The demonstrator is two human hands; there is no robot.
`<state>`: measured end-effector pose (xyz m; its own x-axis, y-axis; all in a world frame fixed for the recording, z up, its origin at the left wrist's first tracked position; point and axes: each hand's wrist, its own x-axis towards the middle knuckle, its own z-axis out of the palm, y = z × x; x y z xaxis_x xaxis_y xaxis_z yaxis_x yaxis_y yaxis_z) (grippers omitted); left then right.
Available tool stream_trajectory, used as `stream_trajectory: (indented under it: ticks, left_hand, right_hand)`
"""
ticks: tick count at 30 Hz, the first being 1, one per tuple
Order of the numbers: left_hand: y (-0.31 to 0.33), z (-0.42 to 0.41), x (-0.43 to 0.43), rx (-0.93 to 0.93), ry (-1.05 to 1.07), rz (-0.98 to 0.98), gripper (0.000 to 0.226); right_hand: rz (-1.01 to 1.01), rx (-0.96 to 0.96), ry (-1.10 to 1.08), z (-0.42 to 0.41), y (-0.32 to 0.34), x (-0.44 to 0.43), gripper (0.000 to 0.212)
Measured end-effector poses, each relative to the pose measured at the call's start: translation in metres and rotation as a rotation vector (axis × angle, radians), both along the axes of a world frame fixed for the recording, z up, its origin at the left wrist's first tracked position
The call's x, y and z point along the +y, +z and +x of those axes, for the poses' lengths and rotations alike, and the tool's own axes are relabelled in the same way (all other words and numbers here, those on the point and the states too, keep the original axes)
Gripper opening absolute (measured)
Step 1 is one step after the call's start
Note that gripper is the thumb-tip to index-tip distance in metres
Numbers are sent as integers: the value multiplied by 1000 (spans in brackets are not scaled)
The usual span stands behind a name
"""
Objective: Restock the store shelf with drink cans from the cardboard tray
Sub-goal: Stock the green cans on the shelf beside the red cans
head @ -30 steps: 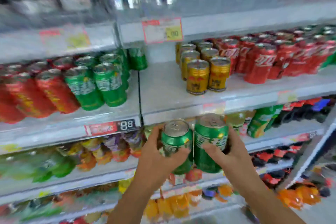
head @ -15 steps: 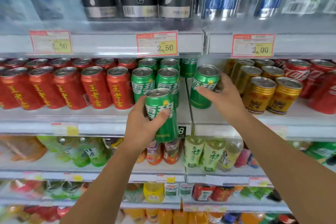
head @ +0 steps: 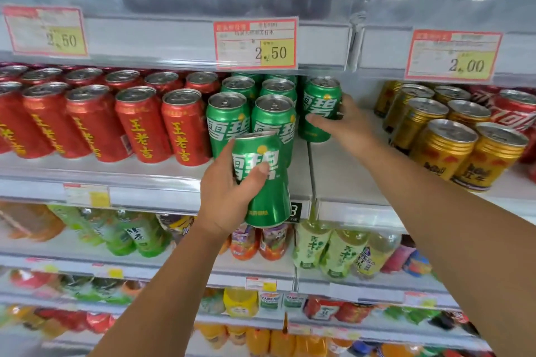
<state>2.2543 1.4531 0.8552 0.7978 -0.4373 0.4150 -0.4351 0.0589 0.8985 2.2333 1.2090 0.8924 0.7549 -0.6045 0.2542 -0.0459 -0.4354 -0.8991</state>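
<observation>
Sprite cans [head: 265,182], stiff, slick, likely full and heavy, best gripped mid-body: left hand [head: 229,197] clasps one before the shelf's [head: 348,182] front edge, right hand [head: 345,122] clasps another on it.

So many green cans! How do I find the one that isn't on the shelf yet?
Look at the shelf of drink cans, just below the middle 2.50 price tag. In front of the standing green cans, the left hand grips one green can. Only this can is out past the shelf's front edge; the right hand holds another green can farther back, over the shelf.
</observation>
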Motion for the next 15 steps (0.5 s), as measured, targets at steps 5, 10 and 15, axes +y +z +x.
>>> stream_trajectory:
  ticks: [5, 10, 15]
  left_hand:
    - [1, 1, -1, 27, 11, -7, 53]
    - [0, 4, -3, 38, 0, -9, 55]
    - [0, 3, -3, 45, 1, -7, 59]
  right_hand:
    - [-27, 51, -33, 7, -5, -5, 69]
    - [-41, 65, -115, 20, -5, -4, 62]
    - [-34, 73, -113, 28, -13, -5, 62]
